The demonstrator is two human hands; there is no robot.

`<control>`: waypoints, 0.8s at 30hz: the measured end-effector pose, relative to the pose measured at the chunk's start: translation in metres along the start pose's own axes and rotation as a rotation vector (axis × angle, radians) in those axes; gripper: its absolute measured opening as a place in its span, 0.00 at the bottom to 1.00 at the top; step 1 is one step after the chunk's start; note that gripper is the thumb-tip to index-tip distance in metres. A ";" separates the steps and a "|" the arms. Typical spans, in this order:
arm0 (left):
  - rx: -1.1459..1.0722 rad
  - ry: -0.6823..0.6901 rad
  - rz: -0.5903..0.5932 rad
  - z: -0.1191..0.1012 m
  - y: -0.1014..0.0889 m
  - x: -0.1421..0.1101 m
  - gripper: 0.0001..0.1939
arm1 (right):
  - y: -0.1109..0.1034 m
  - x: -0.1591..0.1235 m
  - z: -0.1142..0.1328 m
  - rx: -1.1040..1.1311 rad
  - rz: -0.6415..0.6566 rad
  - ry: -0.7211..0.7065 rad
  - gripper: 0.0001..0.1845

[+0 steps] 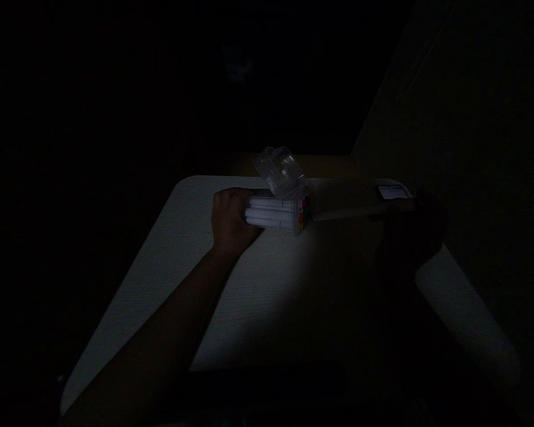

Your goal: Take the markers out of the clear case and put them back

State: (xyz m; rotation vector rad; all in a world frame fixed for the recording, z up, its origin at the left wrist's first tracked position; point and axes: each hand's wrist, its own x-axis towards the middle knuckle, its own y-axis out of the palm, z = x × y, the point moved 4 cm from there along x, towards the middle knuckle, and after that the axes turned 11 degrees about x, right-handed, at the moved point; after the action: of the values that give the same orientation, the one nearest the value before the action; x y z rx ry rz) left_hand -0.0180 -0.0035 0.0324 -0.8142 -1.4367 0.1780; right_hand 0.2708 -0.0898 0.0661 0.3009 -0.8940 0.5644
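Observation:
My left hand (231, 220) is wrapped round the closed end of a clear plastic marker case (296, 219), which lies on its side. White-barrelled markers (269, 214) fill it, their coloured ends showing at the open right side. Its clear lid (281, 169) is swung up and open. To the right, my right hand (410, 237), deep in shadow, is closed on one long pale marker (349, 212). That marker points left, its tip close to the case's open end; whether they touch I cannot tell.
The light-coloured table (160, 249) has rounded corners and lies mostly in shadow. Near its back right corner rests a phone (392, 191) with a lit screen, just beyond my right hand. Darkness hides most of the surroundings.

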 end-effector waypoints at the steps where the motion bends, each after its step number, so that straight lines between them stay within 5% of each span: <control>1: 0.003 -0.003 0.002 0.000 0.000 0.000 0.21 | -0.002 0.002 0.006 0.020 -0.038 -0.015 0.20; 5: 0.002 -0.016 0.017 0.000 -0.001 0.000 0.21 | -0.006 0.009 0.019 0.120 -0.150 -0.007 0.19; 11: -0.036 -0.018 0.047 0.000 0.000 0.001 0.22 | -0.003 0.005 0.019 0.253 -0.156 0.044 0.18; 24: -0.014 -0.011 0.024 -0.003 0.000 0.001 0.21 | 0.014 -0.019 0.024 0.117 0.189 0.058 0.17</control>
State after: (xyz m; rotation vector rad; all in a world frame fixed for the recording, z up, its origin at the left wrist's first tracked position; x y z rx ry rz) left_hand -0.0152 -0.0042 0.0339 -0.8432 -1.4397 0.1915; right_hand 0.2378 -0.0960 0.0649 0.3064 -0.8392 0.7984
